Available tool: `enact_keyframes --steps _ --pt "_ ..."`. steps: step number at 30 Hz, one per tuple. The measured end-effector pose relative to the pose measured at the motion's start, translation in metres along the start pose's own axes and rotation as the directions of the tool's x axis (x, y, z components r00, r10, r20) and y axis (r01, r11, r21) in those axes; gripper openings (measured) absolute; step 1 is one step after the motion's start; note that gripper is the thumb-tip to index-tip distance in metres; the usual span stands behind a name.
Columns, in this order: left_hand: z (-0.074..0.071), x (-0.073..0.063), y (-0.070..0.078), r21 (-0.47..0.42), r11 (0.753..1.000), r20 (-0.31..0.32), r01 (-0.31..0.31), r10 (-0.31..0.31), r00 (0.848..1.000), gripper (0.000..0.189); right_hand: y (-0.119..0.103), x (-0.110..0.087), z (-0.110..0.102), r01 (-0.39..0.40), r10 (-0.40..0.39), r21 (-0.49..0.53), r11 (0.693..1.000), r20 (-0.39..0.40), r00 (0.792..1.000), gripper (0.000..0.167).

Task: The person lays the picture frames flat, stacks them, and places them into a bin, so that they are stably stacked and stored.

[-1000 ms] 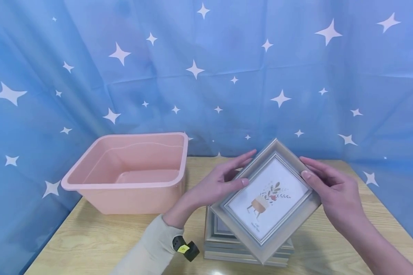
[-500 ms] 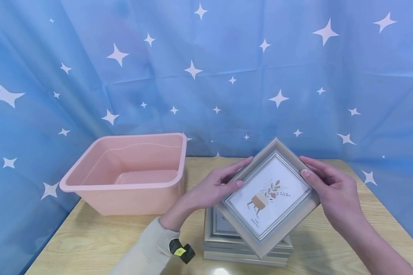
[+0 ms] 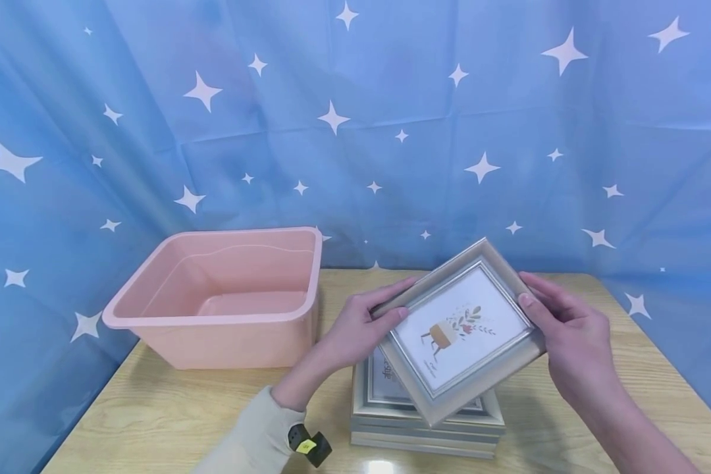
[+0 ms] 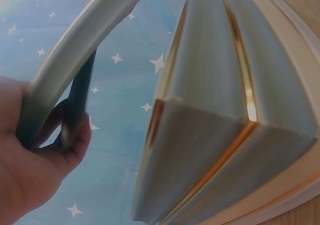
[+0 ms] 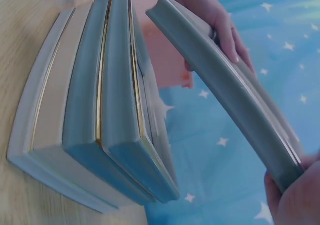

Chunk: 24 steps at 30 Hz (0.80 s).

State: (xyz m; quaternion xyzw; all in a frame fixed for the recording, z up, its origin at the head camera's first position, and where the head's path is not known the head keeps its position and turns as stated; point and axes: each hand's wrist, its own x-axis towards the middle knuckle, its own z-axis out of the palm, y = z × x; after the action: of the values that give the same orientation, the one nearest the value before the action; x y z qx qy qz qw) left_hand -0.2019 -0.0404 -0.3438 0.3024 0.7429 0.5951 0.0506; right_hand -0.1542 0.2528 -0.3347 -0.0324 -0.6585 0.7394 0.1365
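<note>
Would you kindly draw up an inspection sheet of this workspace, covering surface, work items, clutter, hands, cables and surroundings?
Surface: wood-grain table, with a bright reflection near the front.
Work items: picture frame with a plant print, tilted above and apart from a frame stack; pink tub to the stack's left.
Clutter: nothing seen.
Hands: left hand and right hand grip opposite sides of the picture frame; dark wristband over the left sleeve.
Cables: nothing seen.
Surroundings: blue curtain with white stars.
</note>
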Motion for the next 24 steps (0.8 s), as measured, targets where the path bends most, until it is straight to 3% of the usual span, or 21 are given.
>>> enact_keyframes --steps 4,8,12,16,19,24 --pt "0.001 0.001 -0.003 0.015 1.000 -0.115 -0.017 0.019 0.993 0.042 0.006 -0.006 0.006 -0.043 0.045 0.030 0.999 -0.051 0.998 0.043" --pt "-0.001 0.006 -0.006 0.055 0.998 -0.244 -0.017 0.030 0.969 0.033 0.014 -0.014 0.014 -0.088 0.090 0.030 0.996 -0.081 0.993 0.046" --pt "-0.005 0.012 -0.007 0.019 0.997 -0.332 0.071 -0.060 0.941 0.026 0.019 -0.022 0.020 -0.140 0.138 -0.027 0.990 -0.076 0.988 0.050" --pt "-0.006 0.016 -0.010 -0.039 0.983 -0.370 0.180 -0.182 0.911 0.025 0.023 -0.032 0.021 -0.163 0.156 -0.223 0.961 -0.051 0.986 0.054" --pt "-0.007 0.017 -0.016 -0.033 0.974 -0.383 0.224 -0.219 0.897 0.024 0.027 -0.042 0.022 -0.156 0.156 -0.354 0.922 -0.028 0.987 0.054" --pt "-0.007 0.017 -0.025 0.021 0.955 -0.391 0.294 -0.263 0.882 0.021 0.036 -0.055 0.024 -0.124 0.140 -0.416 0.901 0.008 0.990 0.058"
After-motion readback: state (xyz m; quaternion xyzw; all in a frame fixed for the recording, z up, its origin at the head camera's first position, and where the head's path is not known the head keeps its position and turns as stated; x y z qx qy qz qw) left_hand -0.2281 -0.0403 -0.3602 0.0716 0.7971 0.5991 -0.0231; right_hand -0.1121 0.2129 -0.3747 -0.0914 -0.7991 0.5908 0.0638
